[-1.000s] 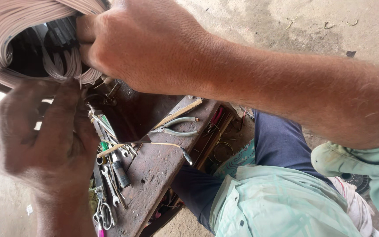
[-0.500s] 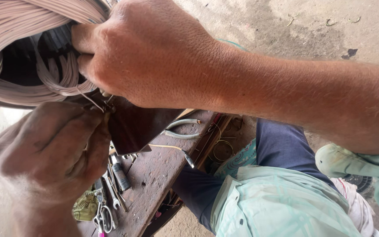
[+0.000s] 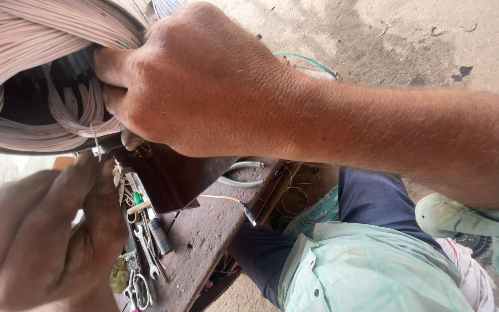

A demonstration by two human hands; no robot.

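Keep the right hand clamped tight on the wire coil, while the open left hand waits below it.

Wire coil sits at ten o'clock, above the desk. Right hand grips its inner windings from three o'clock. Left hand lies at seven o'clock, beneath the coil. Spanners and scissors lie on the desk, just right of the left hand.
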